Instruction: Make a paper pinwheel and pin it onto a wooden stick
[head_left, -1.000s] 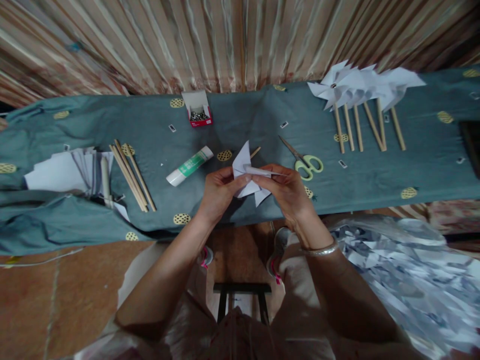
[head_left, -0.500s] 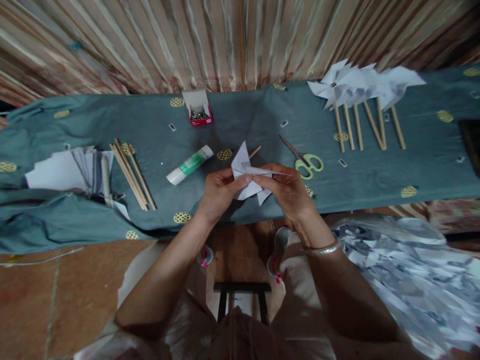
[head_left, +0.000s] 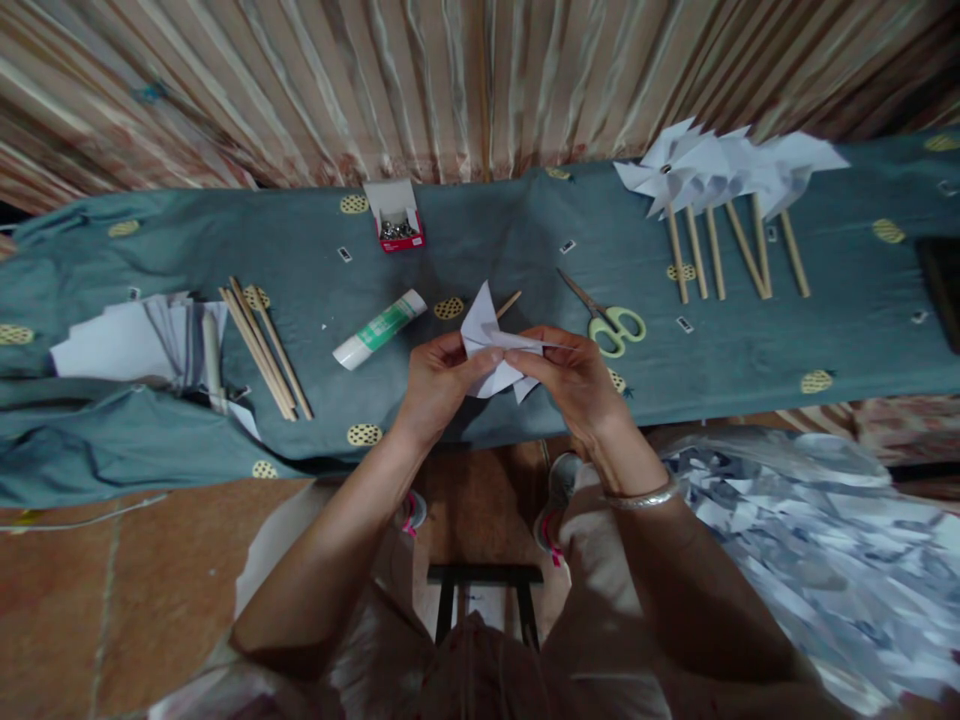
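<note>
Over the table's near edge, both my hands pinch a white paper pinwheel (head_left: 481, 322) with folded blades. My left hand (head_left: 439, 388) grips its left side, the thumb pressed near the centre. From the other side my right hand (head_left: 581, 385) pinches it, its thumb meeting the left one at the middle. A wooden stick (head_left: 509, 303) lies just beyond the paper, its lower part hidden. To the right of my right hand are green-handled scissors (head_left: 616, 330). A glue stick (head_left: 380, 329) with a green label lies left of my left hand.
An open red box (head_left: 403, 243) of metal pins stands at the back. Wooden sticks (head_left: 259, 355) and a stack of paper (head_left: 120, 340) lie on the left. Finished pinwheels (head_left: 724, 170) lie back right. A bag of paper pieces (head_left: 817, 560) sits below the table's right side.
My hands stay almost in place on the pinwheel. The blade in my right fingers has drawn in slightly, and the lower right blade tip has shifted a little upward.
</note>
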